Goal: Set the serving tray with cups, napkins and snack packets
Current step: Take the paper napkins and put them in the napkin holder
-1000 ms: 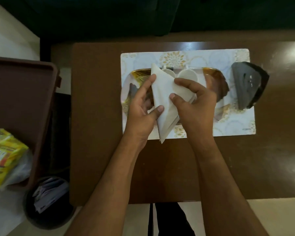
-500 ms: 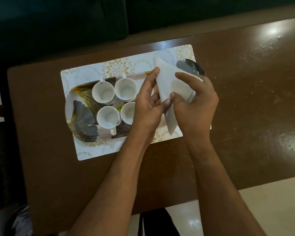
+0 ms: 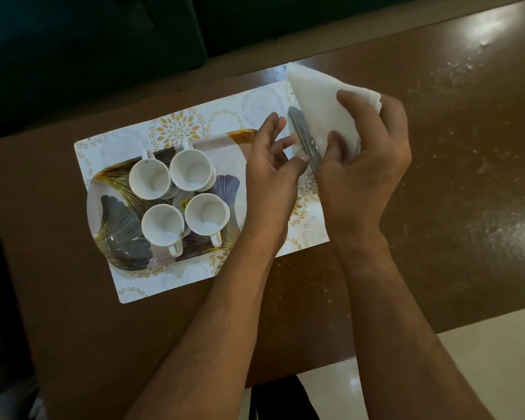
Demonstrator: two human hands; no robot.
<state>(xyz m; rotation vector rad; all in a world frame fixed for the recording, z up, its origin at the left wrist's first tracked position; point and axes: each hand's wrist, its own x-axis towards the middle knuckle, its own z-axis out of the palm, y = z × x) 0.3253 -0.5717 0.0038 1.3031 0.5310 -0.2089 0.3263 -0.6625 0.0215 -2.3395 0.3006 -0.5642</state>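
Note:
An oval serving tray (image 3: pixel 115 216) with a leaf pattern lies on a patterned placemat (image 3: pixel 176 131). Several empty white cups (image 3: pixel 190 169) stand grouped on the tray's left half. At the mat's far right corner, my right hand (image 3: pixel 367 174) grips a white napkin (image 3: pixel 315 95) folded into a triangle, its point away from me. The thin edge of a grey napkin holder (image 3: pixel 303 137) shows against the napkin, between my hands. My left hand (image 3: pixel 270 180) hovers over the tray's right end with fingers apart, its thumb tip at the holder's edge. No snack packets are in sight.
The placemat rests on a brown wooden table (image 3: pixel 452 192) whose surface stretches to the right. A dark sofa (image 3: pixel 88 56) runs along the far side. The table's near edge (image 3: pixel 406 338) is by my forearms, with pale floor below.
The view has swung right, so the brown bin and the yellow packets left the frame. My right hand carried the napkin right, to the holder; my left hand let go of it and spread.

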